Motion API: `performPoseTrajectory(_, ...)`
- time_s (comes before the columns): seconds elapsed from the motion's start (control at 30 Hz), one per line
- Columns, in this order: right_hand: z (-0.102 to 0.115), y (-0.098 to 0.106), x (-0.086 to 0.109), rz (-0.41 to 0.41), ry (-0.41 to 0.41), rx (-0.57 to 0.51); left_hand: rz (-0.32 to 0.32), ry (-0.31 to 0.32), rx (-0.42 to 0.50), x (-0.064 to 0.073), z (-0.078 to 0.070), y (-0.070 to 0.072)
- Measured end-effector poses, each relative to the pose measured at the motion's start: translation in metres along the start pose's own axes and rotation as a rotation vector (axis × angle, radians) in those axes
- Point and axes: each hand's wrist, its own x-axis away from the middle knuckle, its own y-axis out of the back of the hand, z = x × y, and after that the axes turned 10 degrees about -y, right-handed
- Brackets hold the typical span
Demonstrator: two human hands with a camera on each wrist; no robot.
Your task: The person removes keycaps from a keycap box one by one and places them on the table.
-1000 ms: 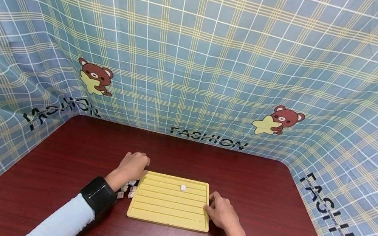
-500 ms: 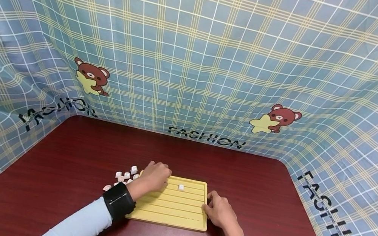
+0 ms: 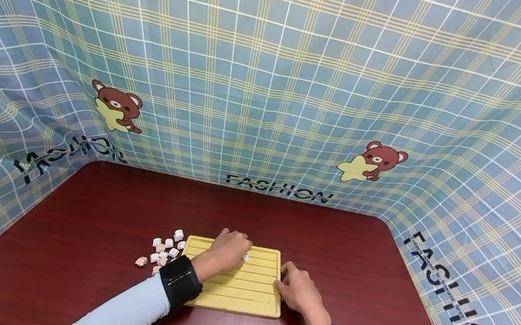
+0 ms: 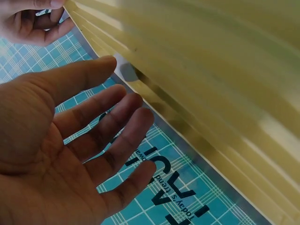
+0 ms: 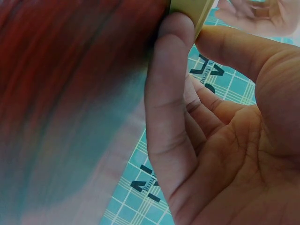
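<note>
A yellow ridged tray [image 3: 248, 292] lies on the dark red table. My left hand [image 3: 228, 251] is over its far part, fingertips turned away from the head view. In the left wrist view, a small white keycap [image 4: 125, 70] sits at the tips of the thumb and index finger, by the tray's far edge. Another white keycap [image 3: 245, 258] shows on the tray, right beside the left hand. My right hand [image 3: 300, 292] holds the tray's right edge between thumb and index finger; its other fingers are loosely curled.
Several white and cream keycaps [image 3: 160, 247] lie loose on the table [image 3: 110, 211] left of the tray, some beside the left wrist strap [image 3: 180, 280]. A blue checked cloth [image 3: 250, 78] with bear prints hangs round the table's back and sides.
My left hand has moved right from the tray's far left corner to beside the keycap on it, uncovering the loose keycaps. The right hand stays at the tray's edge.
</note>
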Motion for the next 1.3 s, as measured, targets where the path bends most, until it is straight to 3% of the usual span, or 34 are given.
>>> performPoseTrajectory(0.37,0.000,0.001,0.000,0.010,-0.016,0.005,0.037,0.009,-0.039,-0.002,-0.008,-0.007)
performPoseTrajectory(0.83,0.001,0.000,0.000,0.000,-0.001,0.008,0.047,0.012,-0.047,0.000,-0.009,-0.005)
performPoseTrajectory(1.3,0.002,0.002,0.000,-0.004,-0.030,0.041,-0.032,0.032,-0.016,0.007,0.003,0.005)
